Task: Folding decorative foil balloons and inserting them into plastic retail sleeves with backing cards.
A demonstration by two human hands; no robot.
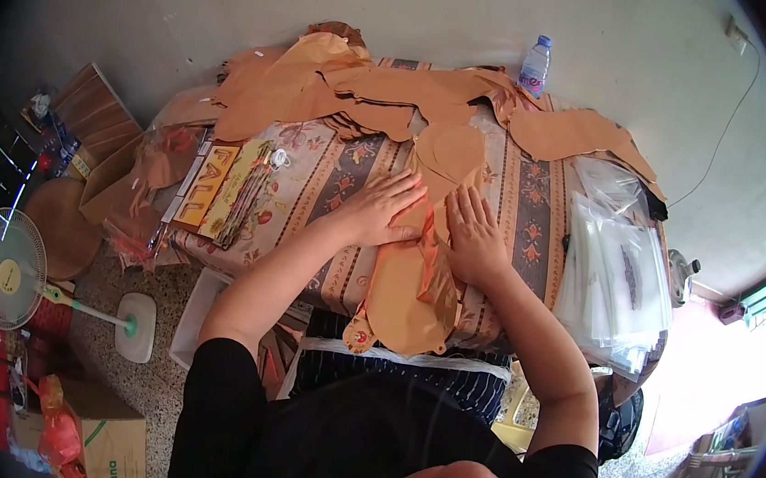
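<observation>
A flat, shiny copper-brown foil shape lies lengthwise in front of me, like an uninflated foil balloon. It has rounded ends, and a small animal face shows at its near left corner. A folded, creased strip runs down its middle. Flat on the left side of the foil, my left hand presses with its fingers stretched out. My right hand lies flat on the right side, fingers extended forward. Neither hand grasps anything. The foil under both palms is hidden.
More brown foil shapes spread along the table's far side. Printed packs lie left; clear plastic bags are stacked right. A bottle stands at the back. A patterned cloth covers the table. A fan stands on the left.
</observation>
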